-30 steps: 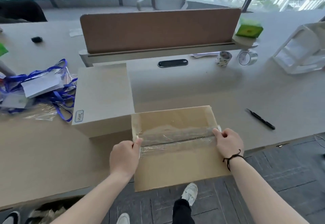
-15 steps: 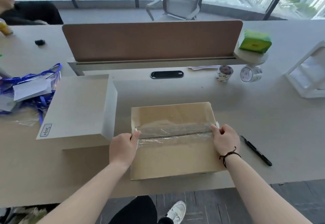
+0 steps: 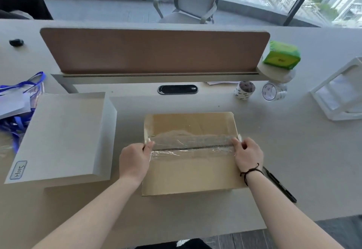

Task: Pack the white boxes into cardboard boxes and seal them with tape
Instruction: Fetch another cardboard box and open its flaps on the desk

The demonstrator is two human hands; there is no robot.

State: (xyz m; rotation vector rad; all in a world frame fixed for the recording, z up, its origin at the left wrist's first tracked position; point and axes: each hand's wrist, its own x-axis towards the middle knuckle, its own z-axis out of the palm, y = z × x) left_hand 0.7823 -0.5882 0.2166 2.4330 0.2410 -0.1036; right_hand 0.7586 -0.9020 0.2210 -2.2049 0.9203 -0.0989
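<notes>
A person's left hand (image 3: pixel 135 159) and right hand (image 3: pixel 247 153) pinch the two ends of a strip of clear tape (image 3: pixel 191 147) laid across the centre seam of a cardboard box (image 3: pixel 190 170), fingers curled at the box's left and right edges. The box sits closed on the desk (image 3: pixel 293 160), directly in front of the person; whatever it holds is hidden under the flaps. The tape looks thin, wrinkled and clingy, likely to crease or stick to itself, so it is best held by its free ends and pressed flat from there. The carton appears stiff and light enough to shift by its sides. A white box (image 3: pixel 58 137) lies flat just left of the carton, not yet packed. Two tape rolls (image 3: pixel 258 91) stand near the divider, and a black pen (image 3: pixel 280 185) lies beside the right wrist.
</notes>
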